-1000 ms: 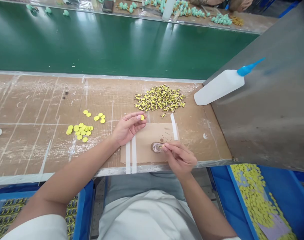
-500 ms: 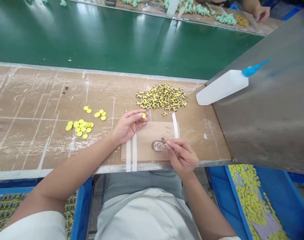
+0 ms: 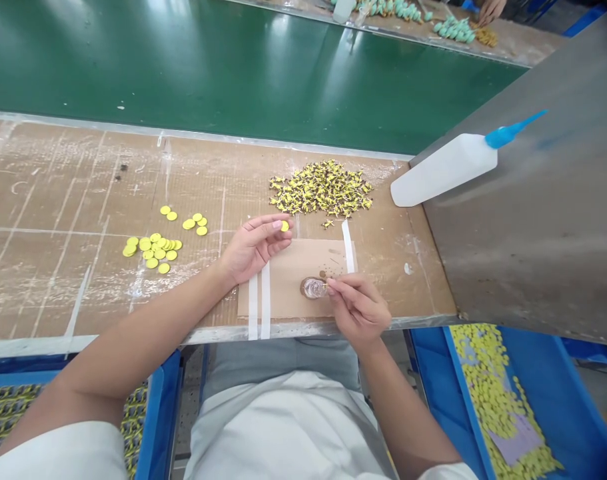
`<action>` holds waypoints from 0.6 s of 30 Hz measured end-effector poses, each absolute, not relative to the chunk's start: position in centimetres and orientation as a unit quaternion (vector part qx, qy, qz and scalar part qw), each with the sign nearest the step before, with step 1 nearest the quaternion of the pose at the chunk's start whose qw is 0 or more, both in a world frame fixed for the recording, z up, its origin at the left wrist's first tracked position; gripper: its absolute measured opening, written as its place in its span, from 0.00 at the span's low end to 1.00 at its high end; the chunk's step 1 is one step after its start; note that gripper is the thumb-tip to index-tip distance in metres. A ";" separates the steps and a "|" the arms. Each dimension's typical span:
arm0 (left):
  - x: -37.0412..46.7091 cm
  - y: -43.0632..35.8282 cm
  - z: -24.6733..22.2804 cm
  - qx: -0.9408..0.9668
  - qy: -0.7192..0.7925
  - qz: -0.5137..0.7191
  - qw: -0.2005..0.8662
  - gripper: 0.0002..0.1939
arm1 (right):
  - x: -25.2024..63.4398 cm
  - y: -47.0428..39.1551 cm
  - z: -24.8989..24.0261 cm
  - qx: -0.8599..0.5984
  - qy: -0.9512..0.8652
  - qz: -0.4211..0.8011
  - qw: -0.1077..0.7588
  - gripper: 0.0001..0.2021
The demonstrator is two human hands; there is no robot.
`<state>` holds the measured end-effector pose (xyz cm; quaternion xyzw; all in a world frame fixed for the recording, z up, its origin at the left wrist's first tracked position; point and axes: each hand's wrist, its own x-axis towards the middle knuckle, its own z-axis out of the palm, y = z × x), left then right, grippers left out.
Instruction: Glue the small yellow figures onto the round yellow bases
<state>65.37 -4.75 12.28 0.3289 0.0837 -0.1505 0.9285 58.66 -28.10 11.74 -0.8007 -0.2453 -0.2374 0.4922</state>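
Holding: left hand (image 3: 256, 247), grip pinched on yellow disc (image 3: 284, 227), seemingly leaving its face exposed; right hand (image 3: 360, 307), grip pinched on tiny piece (image 3: 326, 285), at edge of clear paste (image 3: 313, 288).

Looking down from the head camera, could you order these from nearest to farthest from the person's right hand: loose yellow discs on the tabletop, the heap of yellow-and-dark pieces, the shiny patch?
From the right hand:
1. Shiny patch: just left of the fingertips.
2. Heap of yellow-and-dark pieces: farther up the tabletop.
3. Loose yellow discs: well off to the left.
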 end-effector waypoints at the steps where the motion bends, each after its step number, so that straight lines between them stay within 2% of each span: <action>1: 65.4 -4.7 12.3 0.330 0.083 -0.150 0.928 0.09 | 58.7 -28.1 11.7 -0.800 -0.245 -0.237 0.493 0.19; 11: 64.6 -4.8 13.3 0.327 0.098 -0.138 0.930 0.09 | 58.2 -28.4 11.7 -0.788 -0.142 -0.242 0.549 0.11; 14: 63.1 -5.1 14.6 0.317 0.106 -0.122 0.934 0.10 | 57.9 -28.5 11.9 -0.767 -0.069 -0.218 0.599 0.06; 18: 59.8 -6.6 16.7 0.320 0.102 -0.100 0.937 0.13 | 57.8 -28.3 13.8 -0.689 0.017 -0.143 0.710 0.06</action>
